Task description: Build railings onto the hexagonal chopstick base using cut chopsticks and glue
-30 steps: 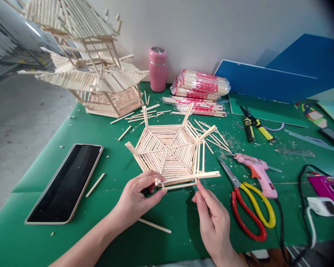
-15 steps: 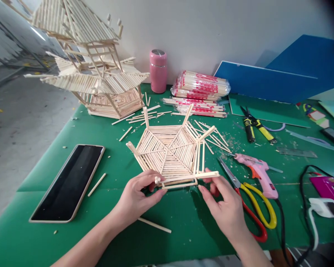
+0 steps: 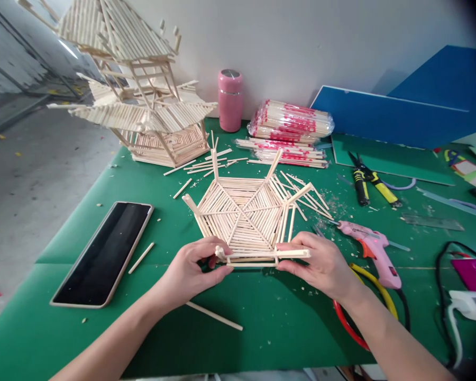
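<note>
Hexagonal wooden-stick base (image 3: 241, 211) flat on green tabletop (image 3: 277, 338), corner posts leaning outward. Left hand (image 3: 194, 267): thumb and fingers pinched around its near-left corner. Right hand (image 3: 321, 262): thumb and fingers closed about the near-right corner; exact fingertip contact partly hidden by the post. Loose stick (image 3: 214, 316) just nearer. Scissors (image 3: 347, 325) partly under right forearm; pink glue gun (image 3: 375, 248) beyond. Smartphone (image 3: 103, 254) at left; stick pagoda (image 3: 143, 116) behind.

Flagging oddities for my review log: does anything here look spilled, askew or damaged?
Mild clutter only: pale crumbs lie scattered near the pink glue gun, and loose sticks lie jumbled beside the hexagonal stick frame, looking untidy. Nothing looks clearly damaged.
</note>
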Demonstrator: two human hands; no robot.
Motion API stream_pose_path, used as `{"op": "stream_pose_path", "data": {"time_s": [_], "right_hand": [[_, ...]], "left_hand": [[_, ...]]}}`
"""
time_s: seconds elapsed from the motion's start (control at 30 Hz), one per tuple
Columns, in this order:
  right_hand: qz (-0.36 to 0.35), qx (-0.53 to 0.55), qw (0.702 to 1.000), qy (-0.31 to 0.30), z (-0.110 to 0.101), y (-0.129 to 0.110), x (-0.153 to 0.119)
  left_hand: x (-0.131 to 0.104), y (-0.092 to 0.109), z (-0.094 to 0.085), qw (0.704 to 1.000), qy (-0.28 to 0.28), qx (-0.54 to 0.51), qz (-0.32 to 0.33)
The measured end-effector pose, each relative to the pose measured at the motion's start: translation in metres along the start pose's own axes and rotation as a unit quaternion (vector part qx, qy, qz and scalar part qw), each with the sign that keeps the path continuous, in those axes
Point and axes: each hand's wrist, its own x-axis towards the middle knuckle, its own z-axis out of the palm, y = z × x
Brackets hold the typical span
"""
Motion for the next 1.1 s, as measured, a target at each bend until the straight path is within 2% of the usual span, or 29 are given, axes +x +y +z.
{"op": "stream_pose_path", "data": {"time_s": [0.3, 1.1], "right_hand": [[0.000, 0.021, 1.000, 0.017, 0.0034, 0.0010, -0.0004], [-0.003, 0.019, 1.000, 0.000, 0.0008, 0.0012, 0.0060]], "left_hand": [[0.0015, -0.0011, -0.0014, 1.000, -0.004, 0.011, 0.004], [0.0029, 0.0003, -0.0030, 1.000, -0.010, 0.011, -0.003]]}}
